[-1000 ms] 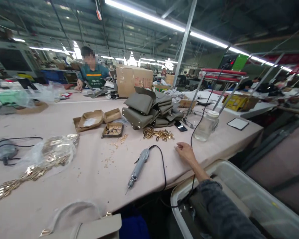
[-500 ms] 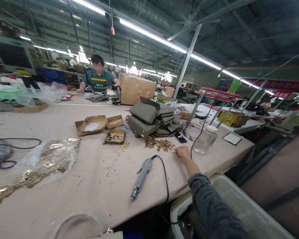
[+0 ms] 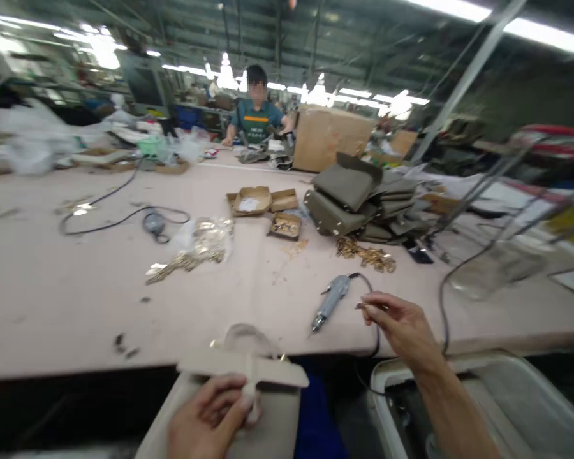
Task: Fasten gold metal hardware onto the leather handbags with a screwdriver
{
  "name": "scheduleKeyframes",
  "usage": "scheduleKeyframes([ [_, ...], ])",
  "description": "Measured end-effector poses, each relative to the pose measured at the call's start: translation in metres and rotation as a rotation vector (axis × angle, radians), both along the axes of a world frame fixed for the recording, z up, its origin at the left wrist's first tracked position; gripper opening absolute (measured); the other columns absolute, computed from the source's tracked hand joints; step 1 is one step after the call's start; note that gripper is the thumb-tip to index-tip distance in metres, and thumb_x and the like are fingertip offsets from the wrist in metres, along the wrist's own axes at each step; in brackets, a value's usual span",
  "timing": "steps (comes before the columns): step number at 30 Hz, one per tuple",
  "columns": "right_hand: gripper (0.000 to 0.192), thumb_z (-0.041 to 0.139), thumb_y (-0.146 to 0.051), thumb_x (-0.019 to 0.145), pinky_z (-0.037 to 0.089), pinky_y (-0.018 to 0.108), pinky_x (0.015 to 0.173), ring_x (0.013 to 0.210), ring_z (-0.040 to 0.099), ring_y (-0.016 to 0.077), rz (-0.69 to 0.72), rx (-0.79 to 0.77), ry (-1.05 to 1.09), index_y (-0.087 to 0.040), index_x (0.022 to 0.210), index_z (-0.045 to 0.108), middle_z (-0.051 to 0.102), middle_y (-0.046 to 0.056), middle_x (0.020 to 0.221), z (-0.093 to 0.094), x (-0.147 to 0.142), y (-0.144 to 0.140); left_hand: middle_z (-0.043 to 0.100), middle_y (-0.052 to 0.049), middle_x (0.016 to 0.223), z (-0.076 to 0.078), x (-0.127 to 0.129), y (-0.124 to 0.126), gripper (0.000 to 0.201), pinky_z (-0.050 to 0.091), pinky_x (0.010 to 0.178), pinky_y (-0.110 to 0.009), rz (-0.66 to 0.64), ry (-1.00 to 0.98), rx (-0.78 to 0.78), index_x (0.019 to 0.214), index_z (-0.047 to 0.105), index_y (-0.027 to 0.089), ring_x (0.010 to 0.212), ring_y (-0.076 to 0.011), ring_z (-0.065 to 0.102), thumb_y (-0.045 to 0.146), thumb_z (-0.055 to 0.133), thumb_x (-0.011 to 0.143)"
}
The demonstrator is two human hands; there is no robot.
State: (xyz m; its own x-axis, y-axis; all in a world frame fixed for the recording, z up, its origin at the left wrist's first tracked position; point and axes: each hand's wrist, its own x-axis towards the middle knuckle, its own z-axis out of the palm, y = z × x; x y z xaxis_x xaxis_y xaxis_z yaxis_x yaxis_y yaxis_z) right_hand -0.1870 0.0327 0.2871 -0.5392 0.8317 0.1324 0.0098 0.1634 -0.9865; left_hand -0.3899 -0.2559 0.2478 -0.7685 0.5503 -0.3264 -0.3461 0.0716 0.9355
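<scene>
Since the earlier frame your right hand has drawn back from the brass pile to the near edge of the bench, and your left hand and the bag have come into view.

Your right grip is pinched shut on a small metal part, held between thumb and fingertips, just above the bench beside the driver. The part's long axis runs roughly left to right, its free end pointing left toward the driver. It is blurred; finer detail cannot be told.

Your left grip is closed on the bag's flap strap. The bag sits below the bench edge, against your body, with its flap level and lying crosswise and a clear handle arching over it.

The driver lies on the bench, tip toward you, its cord trailing back and off to the right.

No writing is legible. The person at the far end wears a green top with an orange band; its lettering is unreadable.

Around: olive bags stacked beyond the brass pile, cardboard trays left of them, a plastic packet of brass pieces at centre, a large carton behind, and a tub at your right, below the bench.
</scene>
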Motion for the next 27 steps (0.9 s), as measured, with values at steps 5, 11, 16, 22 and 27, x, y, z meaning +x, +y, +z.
scheduleKeyframes([
  [5,0.023,0.085,-0.035,0.081,0.052,0.027,0.060,0.067,0.062,0.0168,0.370,-0.099,-0.141,-0.019,0.096,0.078,0.070,0.006,0.082,0.014,-0.056,-0.079,0.076,-0.012,0.069,0.004,0.004,-0.004,0.044,0.058,0.056,-0.025,-0.018,-0.099,0.121,0.092,0.066,0.011,0.059,-0.0230,0.073,0.038,0.092,0.068],
  [11,0.013,0.073,-0.030,0.089,0.049,0.025,0.059,0.064,0.061,0.0147,0.654,-0.035,-0.263,-0.019,0.089,0.080,0.068,0.003,0.075,0.017,-0.108,-0.136,0.077,-0.014,0.075,0.010,-0.001,-0.016,0.044,0.061,0.061,-0.027,-0.104,-0.180,0.165,0.096,0.069,0.007,0.066,-0.0225,0.075,0.036,0.090,0.071],
  [16,0.014,0.072,-0.027,0.086,0.051,0.026,0.054,0.060,0.064,0.0171,0.622,-0.097,-0.355,-0.016,0.091,0.079,0.068,0.003,0.069,0.008,-0.123,-0.157,0.078,-0.016,0.079,0.007,-0.004,-0.022,0.045,0.060,0.064,-0.027,-0.152,-0.196,0.190,0.099,0.068,0.007,0.069,-0.0232,0.076,0.040,0.087,0.075],
  [22,0.012,0.072,-0.026,0.083,0.053,0.028,0.054,0.061,0.065,0.0181,0.580,-0.117,-0.333,-0.016,0.084,0.077,0.067,0.003,0.075,-0.001,-0.125,-0.168,0.078,-0.015,0.076,0.010,-0.005,-0.024,0.038,0.059,0.065,-0.027,-0.155,-0.219,0.231,0.099,0.066,0.008,0.066,-0.0225,0.075,0.032,0.084,0.076],
  [27,0.004,0.074,-0.021,0.082,0.051,0.026,0.059,0.065,0.066,0.0166,0.539,0.058,-0.355,-0.019,0.080,0.076,0.068,0.002,0.076,-0.003,-0.124,-0.174,0.078,-0.013,0.074,0.014,-0.006,-0.027,0.032,0.058,0.064,-0.025,-0.142,-0.255,0.239,0.097,0.064,0.009,0.063,-0.0206,0.074,0.025,0.081,0.075],
])
